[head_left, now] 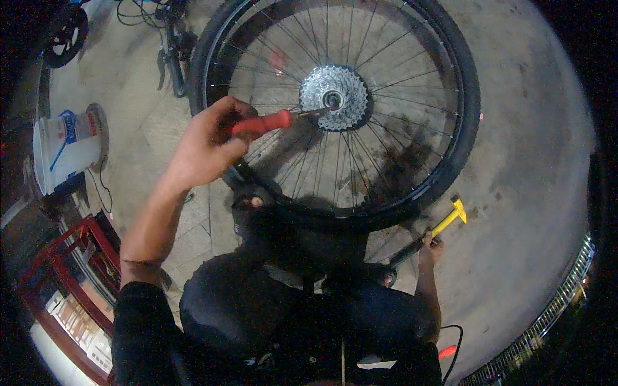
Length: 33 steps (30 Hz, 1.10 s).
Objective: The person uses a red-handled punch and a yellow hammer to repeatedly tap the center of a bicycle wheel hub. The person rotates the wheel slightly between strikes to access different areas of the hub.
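My left hand (215,138) is closed round the red handle of a screwdriver (265,122). Its shaft points right, and the tip is at the centre of a silver cassette (347,87) of toothed sprockets; whether it touches I cannot tell. The cassette sits on the hub of a bicycle wheel (468,128) with a black tyre and thin spokes, lying in front of my knees. At the wheel's lower right, my right hand (431,248) grips a hammer (445,222) with a yellow head and upper shaft and a dark lower handle. The hammer head is apart from the tyre.
On the left a white bucket (80,154) lies near a red metal frame (90,235). Black bicycle parts (172,58) with cables are at the upper left. A small red-orange object (447,351) and a black cable lie by my right side. Metal grating (541,338) runs along the lower right.
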Motion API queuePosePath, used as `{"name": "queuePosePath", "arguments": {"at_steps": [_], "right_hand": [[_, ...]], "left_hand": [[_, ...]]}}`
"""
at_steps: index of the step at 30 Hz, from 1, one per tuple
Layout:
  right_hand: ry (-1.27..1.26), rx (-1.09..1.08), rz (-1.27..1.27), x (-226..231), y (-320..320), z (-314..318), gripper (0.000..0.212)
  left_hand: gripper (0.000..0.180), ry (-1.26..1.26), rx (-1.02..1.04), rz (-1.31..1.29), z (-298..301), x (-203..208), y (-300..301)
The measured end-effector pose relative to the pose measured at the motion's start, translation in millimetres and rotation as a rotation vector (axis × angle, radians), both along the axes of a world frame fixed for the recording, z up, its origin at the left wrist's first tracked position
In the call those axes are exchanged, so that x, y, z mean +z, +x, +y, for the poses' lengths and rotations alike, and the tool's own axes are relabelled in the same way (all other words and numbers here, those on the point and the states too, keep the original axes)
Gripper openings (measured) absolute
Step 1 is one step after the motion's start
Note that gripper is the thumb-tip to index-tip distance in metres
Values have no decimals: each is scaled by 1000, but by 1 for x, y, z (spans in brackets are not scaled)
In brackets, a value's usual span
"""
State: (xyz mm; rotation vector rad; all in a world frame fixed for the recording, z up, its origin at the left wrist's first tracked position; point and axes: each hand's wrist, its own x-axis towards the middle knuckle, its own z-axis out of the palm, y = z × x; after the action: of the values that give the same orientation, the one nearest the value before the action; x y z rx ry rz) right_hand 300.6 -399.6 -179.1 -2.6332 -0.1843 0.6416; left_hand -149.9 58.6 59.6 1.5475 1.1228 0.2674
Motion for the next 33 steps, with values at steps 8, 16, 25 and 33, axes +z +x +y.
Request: {"name": "queuePosePath", "arguments": {"at_steps": [8,16,25,33], "right_hand": [[134,-104,22,-7,23,-10,34],[490,107,-200,172,5,116,26],[738,344,-78,236,-38,219,24],[793,421,103,241,-59,234,37]], "left_hand": [[35,-283,-255,279,25,-2,20],[40,-283,-488,475,49,1,38],[38,130,-739,488,57,-3,45],[40,71,-837,556,61,-4,61]]}}
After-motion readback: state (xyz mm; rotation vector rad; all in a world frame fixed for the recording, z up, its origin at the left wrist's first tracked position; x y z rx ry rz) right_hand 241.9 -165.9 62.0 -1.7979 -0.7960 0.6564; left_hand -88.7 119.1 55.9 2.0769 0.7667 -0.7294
